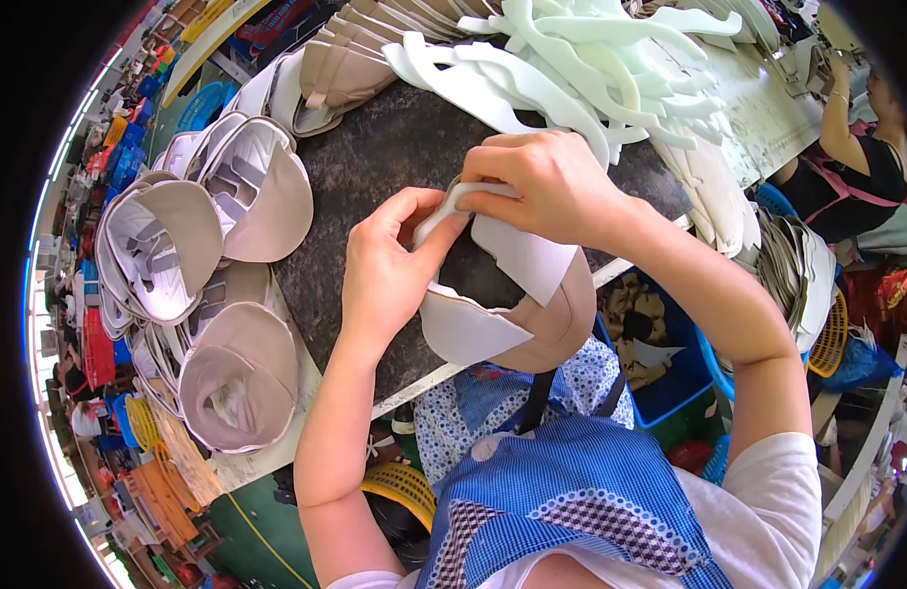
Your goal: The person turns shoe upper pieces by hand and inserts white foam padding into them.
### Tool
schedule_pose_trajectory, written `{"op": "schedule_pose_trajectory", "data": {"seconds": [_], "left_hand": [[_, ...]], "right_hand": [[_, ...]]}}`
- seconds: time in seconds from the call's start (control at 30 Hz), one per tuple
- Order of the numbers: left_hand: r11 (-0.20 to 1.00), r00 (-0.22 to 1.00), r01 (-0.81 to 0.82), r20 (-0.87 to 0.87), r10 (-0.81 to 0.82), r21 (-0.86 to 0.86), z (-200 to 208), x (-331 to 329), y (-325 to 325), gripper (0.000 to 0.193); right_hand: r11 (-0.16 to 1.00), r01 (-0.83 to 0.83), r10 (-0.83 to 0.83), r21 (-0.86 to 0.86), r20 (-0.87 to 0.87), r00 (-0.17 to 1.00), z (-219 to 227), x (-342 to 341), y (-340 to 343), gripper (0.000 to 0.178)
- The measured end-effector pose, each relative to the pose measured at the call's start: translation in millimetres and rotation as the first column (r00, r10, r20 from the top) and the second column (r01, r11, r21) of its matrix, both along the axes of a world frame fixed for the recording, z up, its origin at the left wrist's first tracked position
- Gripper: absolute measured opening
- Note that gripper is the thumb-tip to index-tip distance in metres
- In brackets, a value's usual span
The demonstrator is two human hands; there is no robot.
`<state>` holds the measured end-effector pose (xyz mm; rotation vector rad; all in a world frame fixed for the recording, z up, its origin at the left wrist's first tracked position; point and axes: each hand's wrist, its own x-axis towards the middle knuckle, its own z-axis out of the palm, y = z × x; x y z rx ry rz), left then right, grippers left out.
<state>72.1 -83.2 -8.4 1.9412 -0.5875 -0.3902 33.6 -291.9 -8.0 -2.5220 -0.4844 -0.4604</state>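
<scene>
A beige shoe upper [563, 324] with pale lining pieces is held over the front part of the dark work mat [360, 162], its curved opening toward me. Along its far edge runs a white foam strip [437, 220]. My left hand [389, 270] pinches the strip and the edge from the left, thumb on the near side. From the right, my right hand [547, 187] grips the same edge and strip between thumb and bent fingers. The two hands almost touch at the fingertips. What lies under the fingers is hidden.
A heap of pale foam strips [581, 79] lies at the back of the table. Stacked beige uppers [272, 211] stand along the left and back. A blue bin [674, 368] with scraps sits below the right edge. At far right works another person [846, 187].
</scene>
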Motion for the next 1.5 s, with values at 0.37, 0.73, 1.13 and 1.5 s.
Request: {"op": "schedule_pose_trajectory", "data": {"seconds": [0.37,0.73,1.13,1.5], "left_hand": [[0.99,0.981,-0.123,0.144,0.132,-0.071,-16,16,9,0.036],[0.97,0.951,0.071,0.278,-0.137,0.234,21,7,21,0.024],[0.95,0.978,0.133,0.12,-0.172,0.282,20,6,43,0.027],[0.943,0.985,0.092,0.107,-0.133,0.32,12,14,27,0.031]], "right_hand": [[0.914,-0.126,0.185,0.385,-0.119,0.976,-10,-62,66,0.045],[0.999,-0.029,0.028,0.026,0.037,0.999,23,-3,12,0.049],[0.986,-0.021,0.017,-0.165,-0.028,0.999,18,7,36,0.021],[0.989,-0.003,-0.001,-0.148,-0.029,1.0,14,8,27,0.013]]}}
